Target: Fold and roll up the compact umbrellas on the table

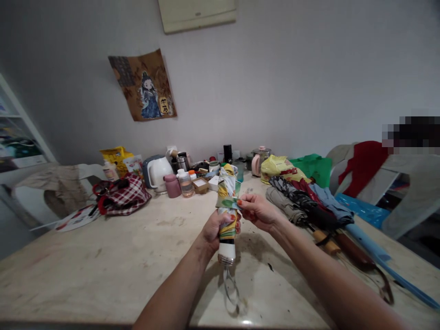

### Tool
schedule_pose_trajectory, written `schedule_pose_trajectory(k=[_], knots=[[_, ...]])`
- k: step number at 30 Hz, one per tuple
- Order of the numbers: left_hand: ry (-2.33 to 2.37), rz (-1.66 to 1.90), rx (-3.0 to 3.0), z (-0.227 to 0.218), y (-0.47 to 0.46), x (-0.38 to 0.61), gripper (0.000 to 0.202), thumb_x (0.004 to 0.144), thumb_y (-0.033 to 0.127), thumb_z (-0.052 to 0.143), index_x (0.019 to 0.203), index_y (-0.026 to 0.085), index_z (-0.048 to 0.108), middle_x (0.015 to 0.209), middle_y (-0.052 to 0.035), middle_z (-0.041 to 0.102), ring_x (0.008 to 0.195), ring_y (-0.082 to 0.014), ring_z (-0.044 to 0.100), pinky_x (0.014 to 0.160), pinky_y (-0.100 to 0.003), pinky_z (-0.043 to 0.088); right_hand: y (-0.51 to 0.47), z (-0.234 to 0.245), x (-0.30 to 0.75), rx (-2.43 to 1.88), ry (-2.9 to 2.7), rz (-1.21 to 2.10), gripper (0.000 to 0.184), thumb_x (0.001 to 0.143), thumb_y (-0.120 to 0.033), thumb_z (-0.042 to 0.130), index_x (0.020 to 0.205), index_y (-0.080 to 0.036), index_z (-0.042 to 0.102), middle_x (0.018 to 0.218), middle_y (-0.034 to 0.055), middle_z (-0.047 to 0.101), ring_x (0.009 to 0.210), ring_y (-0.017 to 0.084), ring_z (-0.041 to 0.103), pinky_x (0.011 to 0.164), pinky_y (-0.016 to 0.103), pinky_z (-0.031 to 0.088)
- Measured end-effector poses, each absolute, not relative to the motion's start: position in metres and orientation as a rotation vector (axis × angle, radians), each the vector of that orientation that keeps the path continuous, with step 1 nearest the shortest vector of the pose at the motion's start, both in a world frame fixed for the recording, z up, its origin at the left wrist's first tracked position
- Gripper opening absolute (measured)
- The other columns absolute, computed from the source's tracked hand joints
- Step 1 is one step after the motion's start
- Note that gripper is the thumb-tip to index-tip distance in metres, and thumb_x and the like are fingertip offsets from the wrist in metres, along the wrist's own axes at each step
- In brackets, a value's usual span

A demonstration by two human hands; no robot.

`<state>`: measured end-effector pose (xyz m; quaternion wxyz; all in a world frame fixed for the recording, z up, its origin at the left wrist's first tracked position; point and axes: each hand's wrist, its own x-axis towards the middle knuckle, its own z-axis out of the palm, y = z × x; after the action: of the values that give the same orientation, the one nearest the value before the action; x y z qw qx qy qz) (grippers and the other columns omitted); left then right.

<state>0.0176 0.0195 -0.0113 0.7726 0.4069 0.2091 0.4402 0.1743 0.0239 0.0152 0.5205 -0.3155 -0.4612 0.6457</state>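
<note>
A folded umbrella (227, 185) with a yellow, white and green print is held upright over the table. My left hand (215, 229) wraps round its lower part, just above the white handle (227, 251). A pale wrist loop (231, 293) hangs from the handle's end. A green leaf-patterned strap (227, 202) runs across the folded cloth. My right hand (257, 211) pinches the strap's end at the umbrella's right side, thumb and fingers pressed together.
Several folded umbrellas (309, 201) lie at the right. A checked bag (129, 195) rests on the left. Along the wall stand a white kettle (160, 173), a pink cup (172, 185), bottles (186, 184) and a yellow plastic bag (283, 168). Chairs flank the table (137, 261).
</note>
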Motion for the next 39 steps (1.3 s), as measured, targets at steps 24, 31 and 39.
schedule_pose_trajectory(k=[24,31,39], knots=[[0.658,1.274,0.832,-0.012,0.031,0.022,0.037,0.057,0.028,0.078,0.086,0.014,0.062,0.076,-0.002,0.068,0.066,-0.0146,0.06,0.062,-0.026,0.047,0.018,-0.015,0.147,-1.138,-1.738,0.963,0.08,0.051,-0.019,0.08,0.123,-0.017,0.046,0.109,0.0054,0.06,0.099,0.022,0.057,0.086,0.035,0.048],[0.893,1.064,1.133,-0.012,0.032,0.016,0.044,0.059,0.028,0.073,0.101,0.018,0.065,0.101,-0.0052,0.069,0.097,-0.0205,0.057,0.077,-0.029,0.039,0.033,-0.007,0.166,-1.42,-1.559,1.082,0.036,0.058,-0.009,0.061,0.094,-0.013,0.057,0.073,-0.001,0.06,0.056,0.012,0.054,0.052,0.024,0.047],[0.901,0.939,1.224,-0.012,0.027,0.015,0.047,0.061,0.033,0.073,0.103,0.014,0.063,0.105,-0.0101,0.065,0.094,-0.0195,0.058,0.081,-0.032,0.04,0.035,-0.023,0.246,-1.878,-1.571,0.637,0.034,0.066,-0.011,0.062,0.099,-0.008,0.064,0.083,0.0082,0.067,0.075,0.02,0.061,0.063,0.027,0.047]])
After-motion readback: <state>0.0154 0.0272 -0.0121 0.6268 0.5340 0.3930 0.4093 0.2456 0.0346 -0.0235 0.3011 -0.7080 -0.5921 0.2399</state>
